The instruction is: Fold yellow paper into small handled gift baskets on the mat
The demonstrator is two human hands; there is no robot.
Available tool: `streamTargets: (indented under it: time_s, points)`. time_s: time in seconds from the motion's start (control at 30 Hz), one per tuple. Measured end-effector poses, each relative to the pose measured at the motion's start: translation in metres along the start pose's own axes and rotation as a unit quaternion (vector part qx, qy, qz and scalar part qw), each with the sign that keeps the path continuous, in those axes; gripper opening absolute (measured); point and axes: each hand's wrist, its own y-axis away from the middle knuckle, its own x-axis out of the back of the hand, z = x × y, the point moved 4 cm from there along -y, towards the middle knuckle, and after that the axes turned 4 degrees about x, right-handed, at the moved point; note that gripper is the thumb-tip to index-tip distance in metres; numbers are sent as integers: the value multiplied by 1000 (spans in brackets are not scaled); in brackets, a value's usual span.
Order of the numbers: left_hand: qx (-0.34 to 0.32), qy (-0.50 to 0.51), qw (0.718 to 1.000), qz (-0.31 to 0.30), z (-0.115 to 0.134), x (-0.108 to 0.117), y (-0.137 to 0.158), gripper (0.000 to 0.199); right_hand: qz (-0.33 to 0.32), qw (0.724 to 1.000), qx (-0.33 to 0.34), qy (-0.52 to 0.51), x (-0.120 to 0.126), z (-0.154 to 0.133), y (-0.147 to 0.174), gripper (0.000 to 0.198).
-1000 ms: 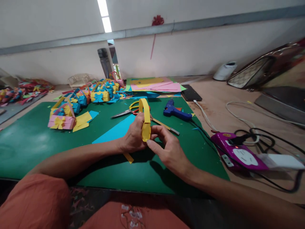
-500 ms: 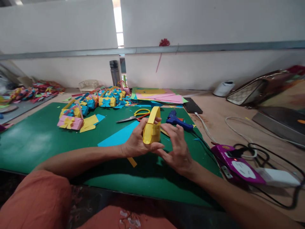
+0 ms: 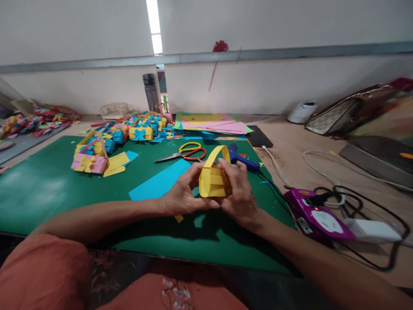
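A small yellow paper basket [image 3: 214, 181] with an arched handle is held above the green mat [image 3: 97, 215]. My left hand [image 3: 183, 191] grips its left side, thumb underneath. My right hand [image 3: 239, 193] is closed on its right side, the fingers near the foot of the handle. Just behind the hands lie scissors [image 3: 185, 153] with one yellow and one red handle, and a blue glue gun [image 3: 242, 160]. A sheet of blue paper [image 3: 158, 183] rests left of my left hand, and a yellow strip [image 3: 178, 218] shows partly below it.
Finished-looking paper baskets [image 3: 90, 160] in pink, yellow and blue stand at the left back. Coloured sheets [image 3: 213, 123], a phone [image 3: 260, 137] and a bottle [image 3: 150, 92] are farther back. A purple power strip [image 3: 319, 215] with tangled cables lies at the right.
The yellow basket has turned so its broad side faces me more. My right hand, whose fingers were apart beside it, has closed on its right side.
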Motion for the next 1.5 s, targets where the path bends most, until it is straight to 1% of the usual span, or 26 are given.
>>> streamTargets:
  time_s: [0.1, 0.17, 0.2, 0.27, 0.37, 0.43, 0.47, 0.6, 0.7, 0.83, 0.93, 1.0, 1.07, 1.13, 1.2, 1.3, 1.37, 1.4, 1.43, 1.5]
  points:
    - [14, -3, 999, -46, 4, 2, 10, 69, 10, 1000, 4, 4, 1, 1, 0, 68]
    - [40, -22, 997, -59, 6, 5, 16, 65, 5, 1000, 1, 4, -1, 1, 0, 66]
    - [56, -24, 997, -55, 8, 7, 18, 61, -2, 1000, -2, 3, -2, 1, 0, 65]
    - [96, -9, 995, -19, 9, 12, 21, 47, -13, 1000, -3, 4, -4, 1, 1, 66]
    - [189, 21, 980, 49, 6, 17, 22, 24, -25, 1000, -1, 7, -7, -1, 1, 69]
    - [239, 39, 968, 66, 4, 18, 22, 21, -32, 999, -7, 4, -8, -1, 1, 68]
    - [253, 47, 964, 67, 4, 18, 21, 21, -35, 999, -9, 2, -8, -1, 2, 68]
    - [275, 66, 957, 57, 6, 16, 20, 19, -32, 999, 1, 12, -6, 0, 2, 67]
    - [278, 72, 956, 50, 7, 16, 19, 17, -47, 998, 10, 31, -6, 0, 3, 68]
    - [287, 58, 955, 49, 4, 18, 18, 18, -78, 996, 1, 50, -7, -1, 1, 67]
    - [283, 40, 954, 87, 1, 24, 18, 18, -108, 991, -12, 72, -9, -3, -2, 65]
    - [272, 9, 954, 123, 1, 28, 18, 15, -134, 987, -30, 85, -11, -3, -3, 63]
    - [264, -27, 954, 143, 2, 31, 19, 13, -153, 982, -49, 94, -12, -3, -4, 64]
    - [269, -52, 951, 139, 2, 31, 20, 13, -170, 978, -61, 103, -12, -5, -4, 67]
    - [285, -64, 949, 122, 1, 30, 21, 13, -187, 973, -67, 113, -13, -6, -4, 70]
    - [302, -81, 945, 96, -1, 28, 22, 14, -205, 970, -53, 123, -16, -10, -4, 75]
    - [278, -118, 949, 93, -2, 31, 24, 14, -203, 970, -34, 129, -19, -13, -3, 76]
    - [249, -152, 952, 93, -1, 33, 24, 15, -201, 970, -25, 133, -20, -14, -2, 76]
    - [209, -194, 954, 91, 0, 36, 25, 19, -199, 970, -18, 136, -21, -14, -2, 76]
    - [119, -281, 950, 69, 3, 40, 28, 39, -191, 972, -6, 140, -23, -16, -1, 73]
